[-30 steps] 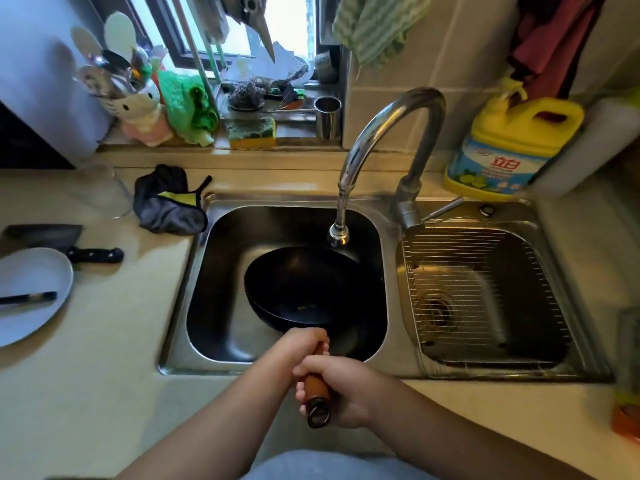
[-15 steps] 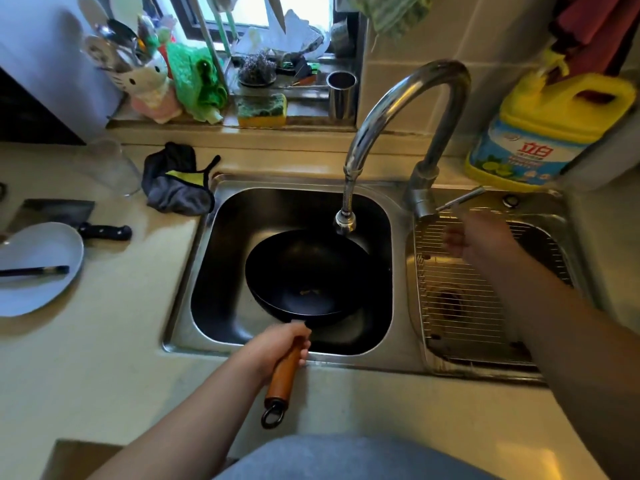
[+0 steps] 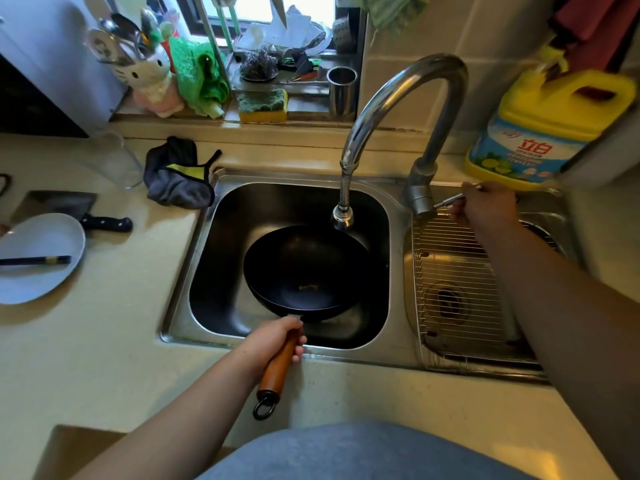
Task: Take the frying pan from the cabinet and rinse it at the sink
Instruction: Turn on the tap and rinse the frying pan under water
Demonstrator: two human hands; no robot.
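The black frying pan [image 3: 306, 271] sits in the left basin of the steel sink [image 3: 194, 306], under the faucet spout [image 3: 343, 216]. My left hand [image 3: 277, 337] is shut on the top of its brown wooden handle [image 3: 277, 370], which juts over the sink's front rim. My right hand [image 3: 485, 206] grips the thin metal faucet lever [image 3: 446, 201] at the tap's base. No water shows at the spout. A small yellowish speck lies in the pan's bottom.
A wire rack [image 3: 457, 271] fills the right basin. A yellow detergent jug [image 3: 540, 133] stands at the back right. On the left counter lie a grey cloth [image 3: 176, 174], a cleaver [image 3: 69, 209], a plate [image 3: 38, 258] with chopsticks and a clear glass [image 3: 114, 161]. A sponge [image 3: 263, 105] sits on the sill.
My right hand let go of the pan handle, crossed over the right basin and closed on the faucet lever. My left hand kept hold of the pan, which stayed in the left basin.
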